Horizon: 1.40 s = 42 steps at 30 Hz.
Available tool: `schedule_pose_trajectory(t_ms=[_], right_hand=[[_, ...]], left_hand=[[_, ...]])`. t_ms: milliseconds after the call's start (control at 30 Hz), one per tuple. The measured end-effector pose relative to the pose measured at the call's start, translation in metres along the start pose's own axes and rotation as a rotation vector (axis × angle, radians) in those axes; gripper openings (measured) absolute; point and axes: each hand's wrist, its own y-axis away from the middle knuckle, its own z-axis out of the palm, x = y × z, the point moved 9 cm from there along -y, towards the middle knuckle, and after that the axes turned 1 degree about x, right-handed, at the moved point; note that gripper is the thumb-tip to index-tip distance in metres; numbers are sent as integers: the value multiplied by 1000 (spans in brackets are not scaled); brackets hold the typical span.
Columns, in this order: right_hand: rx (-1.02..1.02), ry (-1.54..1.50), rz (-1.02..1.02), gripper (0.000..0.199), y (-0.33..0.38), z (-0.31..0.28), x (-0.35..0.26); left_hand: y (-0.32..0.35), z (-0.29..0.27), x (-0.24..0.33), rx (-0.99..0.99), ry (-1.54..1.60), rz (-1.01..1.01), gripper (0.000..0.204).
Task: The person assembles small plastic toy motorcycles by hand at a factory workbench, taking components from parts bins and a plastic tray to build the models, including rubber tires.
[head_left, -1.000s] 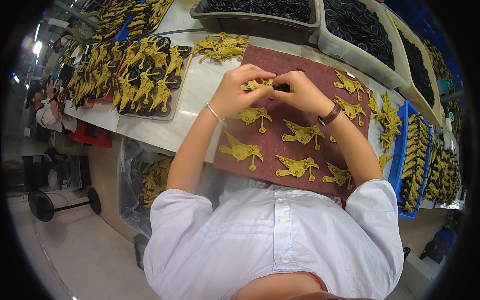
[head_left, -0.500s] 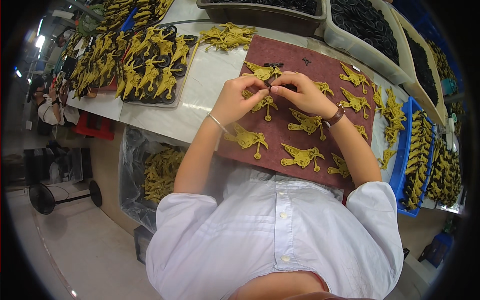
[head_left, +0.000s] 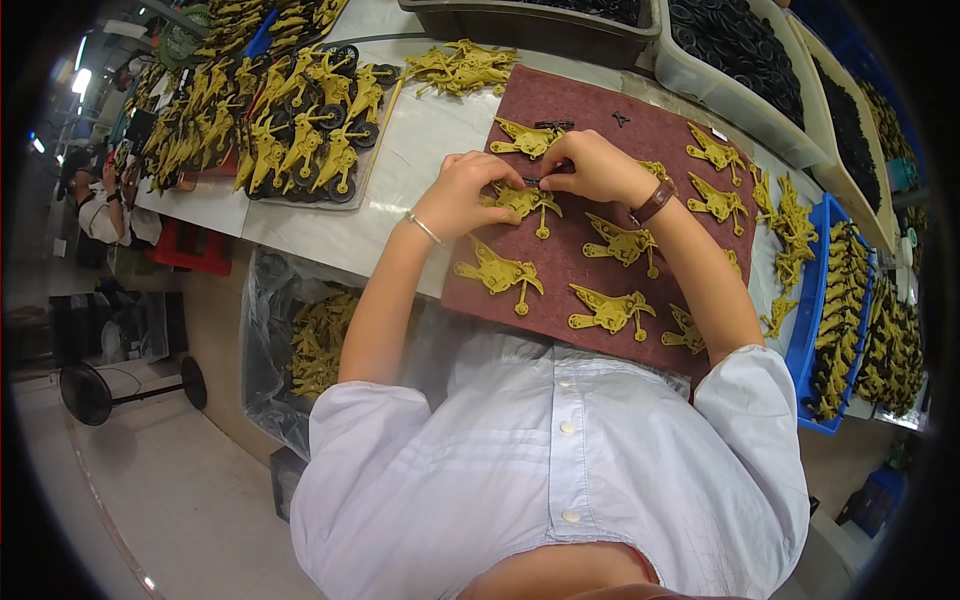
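Note:
On the maroon mat (head_left: 560,265), both my hands work at a yellow toy motorcycle body (head_left: 527,203). My left hand (head_left: 465,195) is bent around its left end, thumb at the lower edge and index finger near the top. With thumb and fingertips together, my right hand (head_left: 595,170) pinches a small black plastic part (head_left: 531,182) against the body's upper side. The fingers partly hide that part. Just above lies another yellow body (head_left: 520,138) with a black piece (head_left: 553,125) at its top. A loose black part (head_left: 620,119) rests farther back on the mat.
More yellow bodies (head_left: 610,308) lie spread over the mat. Wheeled toys fill a tray (head_left: 375,150) at left. Tubs of black parts (head_left: 735,100) line the back; a blue tray (head_left: 800,350) stands at right. A plastic-lined bin (head_left: 262,330) sits below. Another person (head_left: 100,215) is far left.
My hands have come down from above the mat to the yellow body, bringing the small black part onto it. The left thumb and index finger have spread apart.

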Motion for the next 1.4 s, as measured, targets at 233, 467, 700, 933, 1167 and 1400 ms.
schedule_pose_trajectory(t_ms=[233, 467, 700, 933, 1167, 1400], right_hand=[[5, 62, 103, 20, -6, -4, -1], [153, -43, 84, 33, 15, -13, -16], [57, -602, -33, 29, 45, -3, -51], [-45, -962, 104, 22, 54, 30, -61], [78, -382, 19, 17, 64, 30, -64], [219, -19, 35, 14, 80, 47, -66]], left_hand=[[3, -2, 6, 12, -53, -37, 36], [8, -14, 23, 88, -101, 13, 40], [32, -45, 54, 364, 180, 62, 29], [54, -41, 71, 475, 210, 3, 17], [68, -22, 62, 180, 47, -13, 32], [79, -8, 42, -23, -76, -69, 39]])
